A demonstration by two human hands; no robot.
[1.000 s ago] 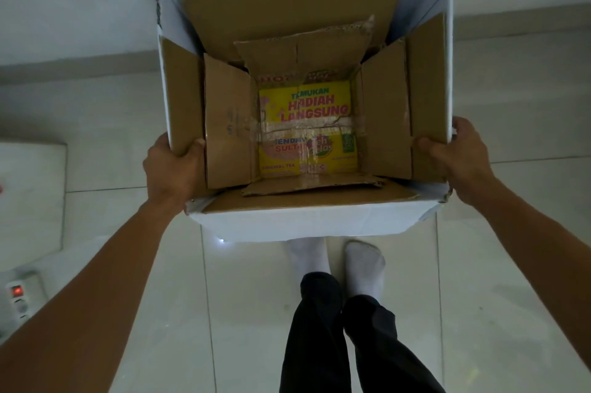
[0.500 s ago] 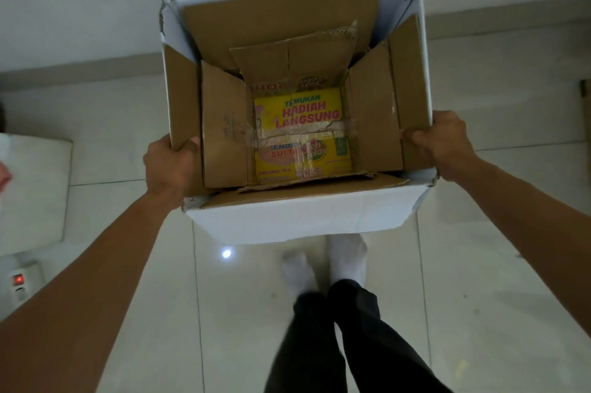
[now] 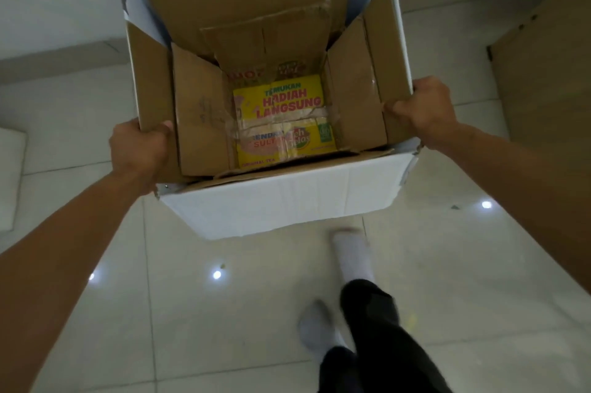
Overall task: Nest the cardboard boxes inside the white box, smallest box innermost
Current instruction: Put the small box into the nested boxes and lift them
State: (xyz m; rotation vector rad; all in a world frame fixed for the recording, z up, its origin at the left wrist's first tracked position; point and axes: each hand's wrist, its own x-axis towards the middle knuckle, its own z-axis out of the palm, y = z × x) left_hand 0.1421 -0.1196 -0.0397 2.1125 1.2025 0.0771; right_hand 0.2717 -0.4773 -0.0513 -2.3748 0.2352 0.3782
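Observation:
A white box (image 3: pixel 281 200) is held up off the floor in front of me. Inside it sits a brown cardboard box (image 3: pixel 150 79) with its flaps standing up. A smaller brown box (image 3: pixel 201 124) is nested within that one. At the very bottom lies a yellow printed box (image 3: pixel 281 124) with torn tape across it. My left hand (image 3: pixel 140 152) grips the left rim, fingers curled over the cardboard flap. My right hand (image 3: pixel 428 111) grips the right rim the same way.
Glossy white floor tiles (image 3: pixel 224 312) spread below, with my legs in dark trousers and white socks (image 3: pixel 351 252) mid-step. A brown wooden panel (image 3: pixel 543 57) stands at the right. A pale cushion-like object (image 3: pixel 9 175) lies at the left edge. A grey skirting (image 3: pixel 60 57) runs along the wall.
The boxes stay gripped in both hands while I walk; the view has swung, bringing a wooden panel in at the right. My feet have shifted right and are stepping.

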